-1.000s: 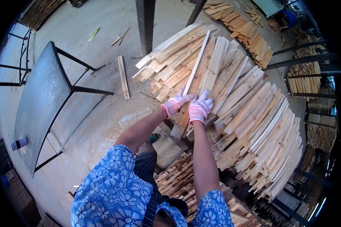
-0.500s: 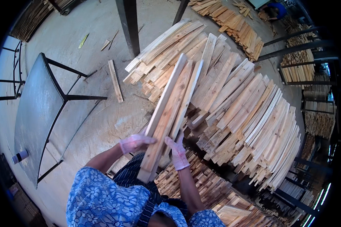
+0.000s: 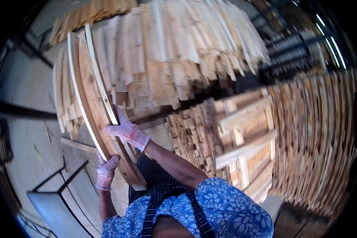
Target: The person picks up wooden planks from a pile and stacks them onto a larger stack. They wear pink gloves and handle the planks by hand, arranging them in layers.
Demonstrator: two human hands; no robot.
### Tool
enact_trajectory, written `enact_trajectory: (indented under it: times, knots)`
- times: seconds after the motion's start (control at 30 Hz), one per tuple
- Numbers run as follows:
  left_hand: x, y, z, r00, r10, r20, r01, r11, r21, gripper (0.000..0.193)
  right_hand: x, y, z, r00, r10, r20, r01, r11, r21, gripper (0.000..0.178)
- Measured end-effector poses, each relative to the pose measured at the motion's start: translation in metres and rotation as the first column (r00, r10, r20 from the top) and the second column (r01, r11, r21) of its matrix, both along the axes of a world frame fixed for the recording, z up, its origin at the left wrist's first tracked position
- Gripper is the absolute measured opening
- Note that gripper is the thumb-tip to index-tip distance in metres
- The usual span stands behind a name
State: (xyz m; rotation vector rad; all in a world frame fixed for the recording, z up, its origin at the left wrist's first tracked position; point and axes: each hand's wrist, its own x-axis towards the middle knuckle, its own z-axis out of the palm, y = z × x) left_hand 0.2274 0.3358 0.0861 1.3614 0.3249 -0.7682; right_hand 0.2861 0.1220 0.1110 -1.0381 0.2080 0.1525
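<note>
Three long wooden boards (image 3: 92, 89) are held together in front of my body, their far ends slanting up to the left. My left hand (image 3: 106, 168), in a pale pinkish glove, is closed round the left edge of the boards near their lower end. Higher up, my right hand (image 3: 127, 131) grips the right side, its thumb lying across the face of the middle board. The fingers of both hands are partly hidden by the wood. Behind the boards' upper part lies a large pile of similar boards (image 3: 162, 39).
To the right stands a stack of short wood pieces (image 3: 194, 139) with loose boards (image 3: 246, 148) laid on top. Further right rises a tall stack of thin slats (image 3: 313, 146). A grey table with a black frame (image 3: 59, 210) is at the lower left. A dark post (image 3: 23, 110) juts in from the left.
My view and body have turned to the right, so the short-piece stack now shows fully. The boards stay in both hands and now lean left. The grey table has shifted to the lower left.
</note>
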Motion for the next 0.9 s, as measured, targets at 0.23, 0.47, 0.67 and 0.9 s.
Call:
enact_trajectory:
  times: [0.23, 0.47, 0.67, 0.9]
  knots:
    - [-0.006, -0.133, 0.065, 0.750, -0.646, 0.142, 0.657, 0.704, -0.271, 0.087, -0.207, -0.137, 0.128, 0.879, -0.477, 0.022, 0.476, 0.879, 0.044, 0.061]
    - [-0.168, -0.324, 0.121, 0.399, -0.835, 0.378, 0.872, 0.217, -0.440, 0.097, -0.408, -0.195, 0.153, 0.251, -0.948, 0.197, 0.941, 0.191, -0.281, 0.066]
    - [-0.294, -0.409, 0.156, -0.197, -0.868, 0.456, 0.903, 0.021, 0.429, 0.091, -0.544, -0.283, 0.124, 0.047, -0.999, 0.018, 0.919, 0.036, -0.393, 0.085]
    - [-0.294, -0.375, 0.147, 0.200, -0.954, 0.223, 0.969, 0.227, 0.100, 0.080, -0.600, -0.274, 0.076, 0.105, -0.949, -0.296, 0.895, 0.220, -0.388, 0.036]
